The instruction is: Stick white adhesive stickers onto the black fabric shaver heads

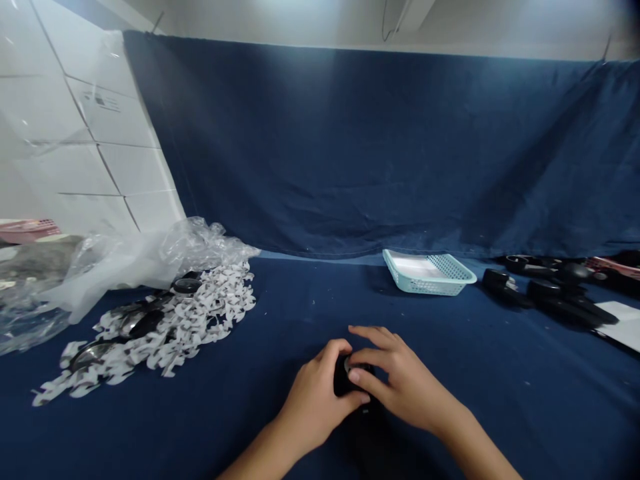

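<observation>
A black device or part (pixel 341 381) is held low in front of me, mostly covered by my fingers, so I cannot make out its kind. My left hand (pixel 315 400) curls around its left side, with the thumb below and the index finger above. Over its top right, my right hand (pixel 400 377) has thumb and index finger closed together at a small light piece (pixel 347 364). What that small piece is remains too hidden to tell. Dark material shows below the hands, against the blue cloth.
White curled pieces (pixel 210 313) lie heaped at left with black round parts (pixel 145 325) and clear plastic film (pixel 200 243). A light-blue basket (pixel 435 285) stands behind my right hand. Black handled parts (pixel 560 300) and white paper (pixel 623 320) lie at right. Blue cloth (pixel 350 147) hangs behind.
</observation>
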`<control>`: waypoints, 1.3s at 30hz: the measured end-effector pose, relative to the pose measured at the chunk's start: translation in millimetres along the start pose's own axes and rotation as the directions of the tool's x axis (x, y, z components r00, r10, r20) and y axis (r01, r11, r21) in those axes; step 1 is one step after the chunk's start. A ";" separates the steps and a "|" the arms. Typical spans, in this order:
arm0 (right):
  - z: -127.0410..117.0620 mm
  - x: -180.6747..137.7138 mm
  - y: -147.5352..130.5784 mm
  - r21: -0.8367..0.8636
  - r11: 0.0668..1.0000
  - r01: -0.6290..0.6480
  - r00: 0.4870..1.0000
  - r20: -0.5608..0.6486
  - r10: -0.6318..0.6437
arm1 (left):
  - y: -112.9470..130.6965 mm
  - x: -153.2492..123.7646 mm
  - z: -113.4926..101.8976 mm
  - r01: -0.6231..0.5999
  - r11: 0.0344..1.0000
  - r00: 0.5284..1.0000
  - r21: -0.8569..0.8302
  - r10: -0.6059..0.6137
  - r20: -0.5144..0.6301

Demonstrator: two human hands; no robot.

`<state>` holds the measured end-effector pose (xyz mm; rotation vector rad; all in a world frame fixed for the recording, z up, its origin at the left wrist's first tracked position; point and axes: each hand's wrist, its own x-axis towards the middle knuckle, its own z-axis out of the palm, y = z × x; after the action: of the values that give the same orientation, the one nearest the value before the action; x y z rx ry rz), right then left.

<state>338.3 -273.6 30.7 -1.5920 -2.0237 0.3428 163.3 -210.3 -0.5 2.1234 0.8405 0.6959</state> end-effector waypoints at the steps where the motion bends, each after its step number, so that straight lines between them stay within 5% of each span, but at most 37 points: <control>1: 0.8 0.5 -0.4 -0.027 1.000 0.001 1.000 -0.010 -0.001 | 0.2 -0.1 0.3 0.002 1.000 1.000 0.004 -0.002 -0.004; 23: 3.9 3.6 18.2 0.228 0.968 -0.101 0.981 -0.141 0.135 | -0.6 -1.1 1.3 0.012 1.000 1.000 0.015 -0.012 0.001; 39: 6.5 1.0 12.8 0.130 0.988 0.081 0.993 -0.091 -0.070 | 2.3 -1.2 -1.3 0.041 0.998 0.999 0.037 -0.042 0.020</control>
<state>345.0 -268.4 19.1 -1.4213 -1.9482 0.3665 162.4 -211.9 1.7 2.1358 0.8892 0.6403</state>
